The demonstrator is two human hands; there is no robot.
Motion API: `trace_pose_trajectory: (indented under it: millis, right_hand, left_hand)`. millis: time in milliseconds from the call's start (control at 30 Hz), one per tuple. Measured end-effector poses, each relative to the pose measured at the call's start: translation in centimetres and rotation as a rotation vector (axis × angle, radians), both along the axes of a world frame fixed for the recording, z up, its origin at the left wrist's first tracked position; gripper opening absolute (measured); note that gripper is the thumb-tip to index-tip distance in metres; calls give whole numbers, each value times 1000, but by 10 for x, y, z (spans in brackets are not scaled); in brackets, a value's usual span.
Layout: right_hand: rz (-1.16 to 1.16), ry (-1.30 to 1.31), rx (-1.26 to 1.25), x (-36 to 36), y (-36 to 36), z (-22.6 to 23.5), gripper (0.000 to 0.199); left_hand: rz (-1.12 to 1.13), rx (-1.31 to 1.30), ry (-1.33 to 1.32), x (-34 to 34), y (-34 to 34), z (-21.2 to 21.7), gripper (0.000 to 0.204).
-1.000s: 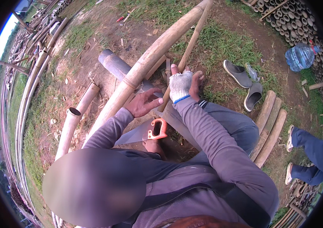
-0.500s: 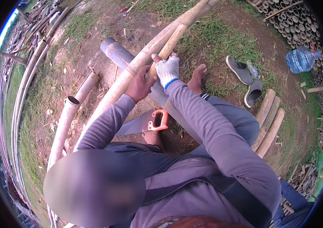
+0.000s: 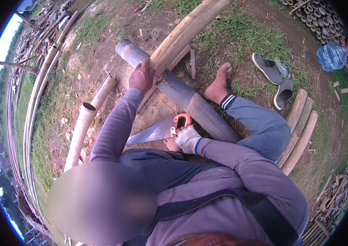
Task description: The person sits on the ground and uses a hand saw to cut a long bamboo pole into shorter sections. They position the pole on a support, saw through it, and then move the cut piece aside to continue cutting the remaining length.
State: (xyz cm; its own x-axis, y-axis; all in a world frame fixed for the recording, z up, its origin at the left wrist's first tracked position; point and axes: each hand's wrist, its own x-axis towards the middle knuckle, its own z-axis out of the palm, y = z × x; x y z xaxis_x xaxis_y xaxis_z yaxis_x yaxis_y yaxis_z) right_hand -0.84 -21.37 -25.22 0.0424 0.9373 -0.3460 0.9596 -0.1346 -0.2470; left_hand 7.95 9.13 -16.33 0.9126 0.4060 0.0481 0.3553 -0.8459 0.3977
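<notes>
My bare left hand point(image 3: 142, 77) is closed round the near end of pale bamboo point(image 3: 188, 37), which slants up to the far right over a thick grey pole point(image 3: 194, 104). Below it, my right hand point(image 3: 188, 139), in a white knitted glove with bare fingertips, grips the orange handle of a hand saw point(image 3: 151, 132). The saw's broad blade points left, low beside my foot. Another pale strip point(image 3: 180, 59) shows partly beneath the held bamboo.
A cut bamboo length point(image 3: 79, 133) lies at left, with long poles point(image 3: 45, 82) beyond. Grey clogs point(image 3: 267, 69), a large clear bottle point(image 3: 331, 56), split bamboo pieces point(image 3: 299, 129) and stacked bamboo point(image 3: 315, 16) are at right. My bare foot point(image 3: 219, 84) rests beyond the grey pole.
My right hand has left the bamboo and come down to the saw handle. The bamboo has shifted away, so its near end now sits at my left hand.
</notes>
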Motion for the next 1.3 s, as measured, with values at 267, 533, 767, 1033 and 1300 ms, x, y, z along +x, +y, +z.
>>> trace_pose_trajectory:
  millis: [267, 533, 767, 1033, 1300]
  right_hand:
    - [-57, 4, -46, 19, -6, -13, 49]
    - [-50, -12, -55, 23, -3, -13, 45]
    - [-39, 301, 16, 33, -4, 22, 37]
    - [-296, 778, 191, 83, -116, 128, 41]
    - [-329, 1069, 359, 92, -136, 198, 50]
  left_hand:
    - [-95, -33, -116, 2, 13, -12, 53]
    - [-124, -68, -164, -2, 15, -24, 53]
    - [6, 79, 39, 2, 31, -17, 52]
    - [-44, 102, 278, 30, 51, -16, 42]
    - [-26, 143, 315, 30, 51, -2, 57]
